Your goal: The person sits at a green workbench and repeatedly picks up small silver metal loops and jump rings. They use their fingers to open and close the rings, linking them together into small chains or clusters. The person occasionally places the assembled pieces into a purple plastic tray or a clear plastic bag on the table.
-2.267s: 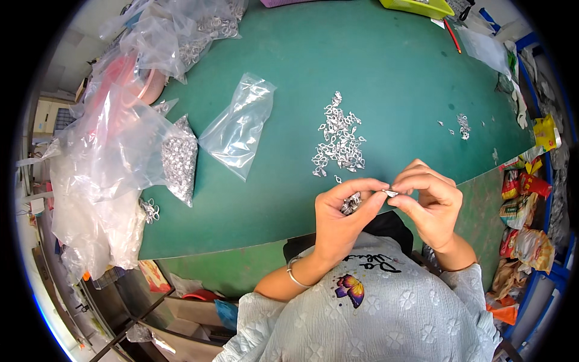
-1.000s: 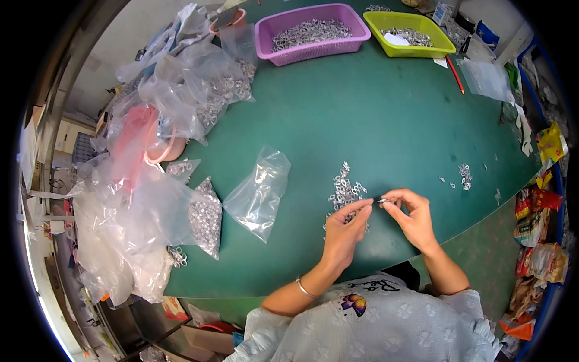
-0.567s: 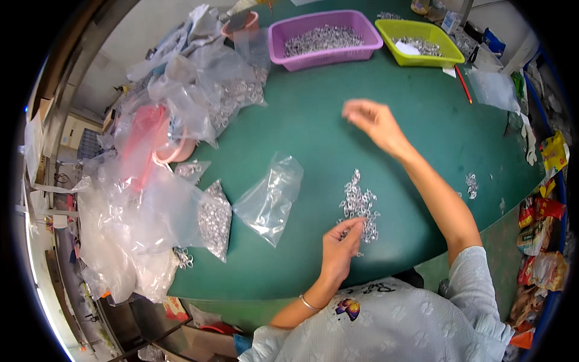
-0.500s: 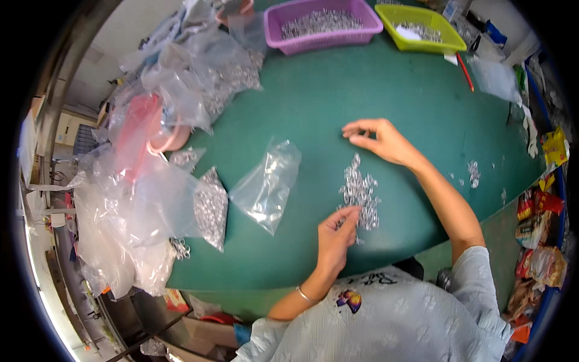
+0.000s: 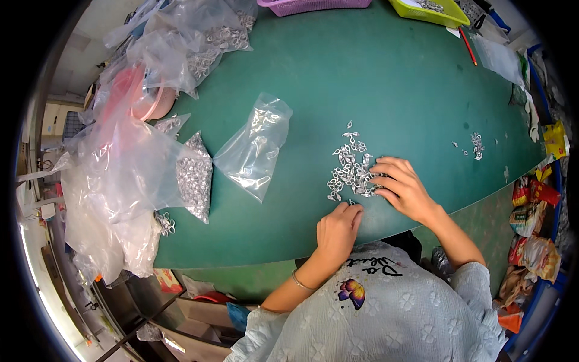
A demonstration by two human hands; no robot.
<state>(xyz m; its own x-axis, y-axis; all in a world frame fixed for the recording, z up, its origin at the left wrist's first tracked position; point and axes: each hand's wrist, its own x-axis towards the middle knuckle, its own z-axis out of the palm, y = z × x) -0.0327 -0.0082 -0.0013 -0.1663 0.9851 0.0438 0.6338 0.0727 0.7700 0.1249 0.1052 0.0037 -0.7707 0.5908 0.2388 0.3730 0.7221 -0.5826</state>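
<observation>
A loose pile of small silvery metal clasps lies on the green table in front of me. At the pile's near edge, my left hand is closed in a pinch, and a single clasp shows at its fingertips. My right hand rests against the pile's right side, fingers spread and slightly bent, touching the outer clasps. To the left of the pile lies a flat clear plastic bag. Beyond that bag, a filled clear bag of metal parts leans among other plastic.
Plastic bags heap up along the left side around a pink basket. A purple basket and a yellow-green basket stand at the far edge. A few loose clasps lie to the right, with a red pen farther back.
My right hand has come down from beyond the pile to its right side. The left hand has drawn to the pile's near edge. The whole view has shifted, with things appearing higher.
</observation>
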